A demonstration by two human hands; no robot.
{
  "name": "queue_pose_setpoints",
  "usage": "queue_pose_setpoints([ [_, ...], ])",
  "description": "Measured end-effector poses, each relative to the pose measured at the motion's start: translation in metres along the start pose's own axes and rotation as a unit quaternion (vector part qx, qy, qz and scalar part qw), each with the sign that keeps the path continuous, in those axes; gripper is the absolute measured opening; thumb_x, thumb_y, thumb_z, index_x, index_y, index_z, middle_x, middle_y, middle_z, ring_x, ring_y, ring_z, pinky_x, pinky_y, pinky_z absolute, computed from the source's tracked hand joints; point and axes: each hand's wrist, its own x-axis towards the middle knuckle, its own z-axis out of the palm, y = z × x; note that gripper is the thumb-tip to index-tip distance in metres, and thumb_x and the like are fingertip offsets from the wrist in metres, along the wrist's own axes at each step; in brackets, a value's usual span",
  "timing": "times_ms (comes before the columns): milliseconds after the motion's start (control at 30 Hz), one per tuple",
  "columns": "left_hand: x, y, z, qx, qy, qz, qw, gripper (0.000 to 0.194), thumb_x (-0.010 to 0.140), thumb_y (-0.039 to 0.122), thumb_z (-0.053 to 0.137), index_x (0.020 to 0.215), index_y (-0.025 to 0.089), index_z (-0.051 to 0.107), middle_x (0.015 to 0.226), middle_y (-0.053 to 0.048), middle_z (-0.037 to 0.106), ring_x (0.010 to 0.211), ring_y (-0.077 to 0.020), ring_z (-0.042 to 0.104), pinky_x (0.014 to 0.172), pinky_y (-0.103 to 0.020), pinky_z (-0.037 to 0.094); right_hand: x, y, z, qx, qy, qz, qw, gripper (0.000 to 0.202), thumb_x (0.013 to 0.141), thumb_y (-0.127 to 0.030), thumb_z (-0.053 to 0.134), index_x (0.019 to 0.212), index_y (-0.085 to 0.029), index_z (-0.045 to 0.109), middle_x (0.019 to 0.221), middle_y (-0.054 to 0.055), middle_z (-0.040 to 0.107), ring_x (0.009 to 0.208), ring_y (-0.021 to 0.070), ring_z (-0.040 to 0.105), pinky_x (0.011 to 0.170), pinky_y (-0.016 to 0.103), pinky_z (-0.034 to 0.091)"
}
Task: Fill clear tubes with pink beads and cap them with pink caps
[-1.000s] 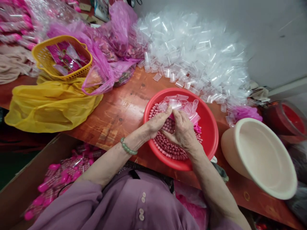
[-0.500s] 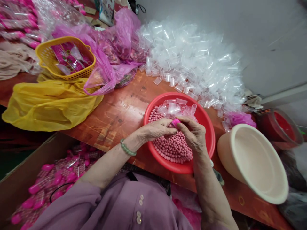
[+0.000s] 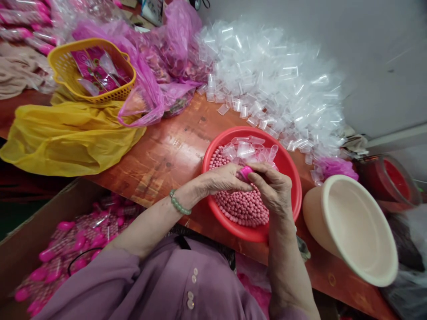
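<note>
A red basin point(image 3: 296, 186) stands on the wooden table, holding many pink beads point(image 3: 245, 209) and some clear plastic tubes point(image 3: 245, 150). Above the beads, my left hand point(image 3: 227, 178) is closed round a small container with a bright pink cap point(image 3: 246, 172); its body is mostly hidden by my fingers. My right hand point(image 3: 272, 184) pinches the pink cap from the other side, thumb and forefinger on it. A green bead bracelet point(image 3: 180, 204) circles my left wrist.
Clear tubes point(image 3: 273, 80) are heaped behind the basin. To the right stands a cream tub point(image 3: 362, 231). On the left are a yellow basket point(image 3: 90, 95), a yellow bag point(image 3: 66, 138) and a pink bag point(image 3: 147, 98). Pink-capped bead tubes point(image 3: 80, 242) fill a box below the table edge.
Both hands remain together over the basin. The pink cap shows a little more between the fingers, and my left fingers have shifted slightly. The whole view has moved a little.
</note>
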Motion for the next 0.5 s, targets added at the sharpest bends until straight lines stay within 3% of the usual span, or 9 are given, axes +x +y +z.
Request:
queue_pose_setpoints([
  [167, 0.001, -0.004, -0.003, 0.031, 0.002, -0.005, 1.0, 0.018, 0.066, 0.014, 0.069, 0.06, 0.016, 0.052, 0.055, 0.006, 0.044, 0.053, -0.006, 0.037, 0.053, -0.023, 0.026, 0.001, -0.009, -0.002, -0.06, -0.008, -0.025, 0.998, 0.012, 0.087, -0.026, 0.069, 0.097, -0.025, 0.076, 0.089, 0.003, 0.077, 0.08, 0.0193, 0.071, 0.078, 0.038, 0.059],
  [300, 0.001, -0.003, -0.002, 0.047, -0.002, -0.046, 0.998, 0.021, 0.065, 0.011, 0.064, 0.056, 0.018, 0.046, 0.05, 0.007, 0.036, 0.046, -0.0052, 0.031, 0.046, -0.024, 0.018, 0.001, -0.013, -0.003, -0.076, -0.026, -0.038, 0.996, 0.01, 0.087, -0.023, 0.069, 0.095, -0.025, 0.075, 0.087, 0.002, 0.076, 0.078, 0.0182, 0.07, 0.076, 0.037, 0.058],
  [500, 0.001, 0.006, 0.001, 0.015, -0.009, -0.084, 0.996, 0.026, 0.062, 0.008, 0.057, 0.051, 0.021, 0.037, 0.043, 0.007, 0.031, 0.038, -0.0044, 0.027, 0.04, -0.023, 0.015, -0.002, -0.01, 0.0, -0.095, 0.015, -0.04, 0.995, 0.008, 0.086, -0.024, 0.07, 0.093, -0.024, 0.074, 0.086, 0.002, 0.075, 0.08, 0.0184, 0.069, 0.076, 0.036, 0.057],
])
